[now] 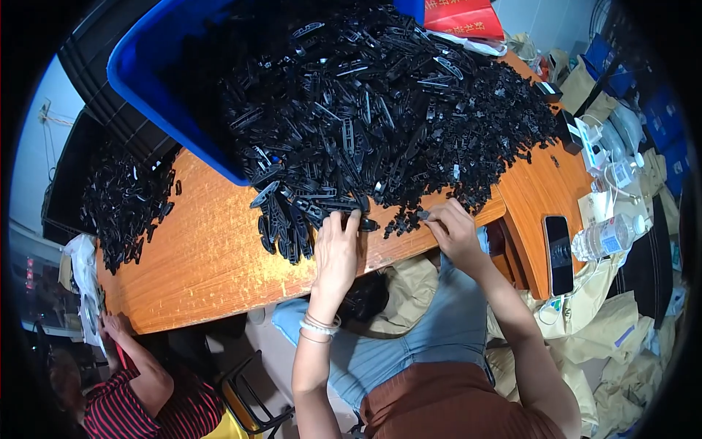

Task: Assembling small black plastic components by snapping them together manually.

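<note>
Near the table's front edge, my left hand [337, 245] has its fingers bent down over a long black plastic part [368, 226], whose end sticks out to the right of the fingertips. To the right, my right hand [456, 233] pinches a small dark plastic piece [423, 215] between thumb and fingers. Ahead of both hands spreads a big heap of long, slotted black plastic parts [344, 132]. Many much smaller black pieces [504, 110] form the heap's right side, and a few lie between my hands.
A blue bin [121, 69] lies tipped with its mouth over the heap. Another pile of black parts [121, 205] is on the left. Right of me are a phone [559, 256], a plastic bottle [610, 237] and paper bags. A person in a striped top [146, 402] sits at lower left.
</note>
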`<state>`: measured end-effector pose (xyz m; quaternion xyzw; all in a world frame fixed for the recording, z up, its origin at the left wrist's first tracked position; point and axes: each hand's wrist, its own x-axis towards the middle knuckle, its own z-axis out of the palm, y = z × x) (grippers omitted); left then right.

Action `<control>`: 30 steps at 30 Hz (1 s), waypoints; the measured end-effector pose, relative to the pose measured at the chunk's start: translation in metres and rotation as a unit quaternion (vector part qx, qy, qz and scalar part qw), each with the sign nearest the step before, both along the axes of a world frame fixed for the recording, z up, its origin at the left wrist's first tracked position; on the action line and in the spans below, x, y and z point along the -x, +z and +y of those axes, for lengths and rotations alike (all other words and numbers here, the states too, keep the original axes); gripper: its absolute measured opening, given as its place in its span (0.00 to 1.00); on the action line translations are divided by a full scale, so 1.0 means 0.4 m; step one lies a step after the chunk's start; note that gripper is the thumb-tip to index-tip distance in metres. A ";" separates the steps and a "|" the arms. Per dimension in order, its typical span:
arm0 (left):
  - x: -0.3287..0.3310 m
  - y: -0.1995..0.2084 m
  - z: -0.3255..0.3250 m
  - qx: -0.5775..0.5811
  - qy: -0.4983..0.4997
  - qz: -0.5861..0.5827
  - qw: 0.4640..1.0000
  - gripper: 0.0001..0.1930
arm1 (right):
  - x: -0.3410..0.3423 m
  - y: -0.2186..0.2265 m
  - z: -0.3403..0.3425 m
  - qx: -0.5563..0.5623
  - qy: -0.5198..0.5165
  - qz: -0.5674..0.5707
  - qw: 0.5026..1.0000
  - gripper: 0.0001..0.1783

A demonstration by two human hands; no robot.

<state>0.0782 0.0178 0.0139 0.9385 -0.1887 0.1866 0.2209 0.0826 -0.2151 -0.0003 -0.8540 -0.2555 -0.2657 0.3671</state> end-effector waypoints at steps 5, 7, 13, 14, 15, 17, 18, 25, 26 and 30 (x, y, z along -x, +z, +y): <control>-0.012 -0.002 0.001 -0.019 0.001 0.011 1.000 0.13 | 0.028 -0.012 0.019 -0.045 -0.023 0.006 0.999 0.07; -0.004 0.003 0.003 -0.015 0.002 0.006 1.000 0.13 | 0.048 -0.026 0.033 -0.096 -0.051 0.062 0.992 0.06; 0.101 -0.029 -0.043 0.435 0.092 0.112 0.889 0.13 | 0.107 -0.003 0.087 -0.300 -0.040 0.182 0.936 0.05; 0.115 -0.023 -0.060 0.442 0.073 0.125 0.885 0.13 | 0.118 0.008 0.101 -0.358 -0.007 0.226 0.906 0.06; 0.138 -0.008 -0.080 0.472 0.065 0.175 0.862 0.10 | 0.123 0.011 0.113 -0.358 -0.006 0.229 0.905 0.06; 0.165 -0.004 -0.105 0.595 0.013 0.259 0.761 0.08 | 0.133 0.020 0.136 -0.365 0.060 0.238 0.898 0.06; 0.177 -0.053 -0.075 0.443 0.000 0.212 0.871 0.16 | 0.135 0.023 0.141 -0.377 0.071 0.250 0.889 0.07; 0.182 -0.024 -0.049 0.583 -0.036 0.364 0.726 0.21 | 0.134 0.068 0.124 -0.291 0.105 0.324 0.894 0.06; 0.185 -0.029 -0.045 0.583 -0.033 0.364 0.726 0.21 | 0.134 0.068 0.120 -0.246 0.111 0.288 0.919 0.06; 0.191 -0.003 -0.051 0.585 0.002 0.366 0.724 0.13 | 0.127 0.073 0.101 -0.080 0.120 0.144 0.979 0.09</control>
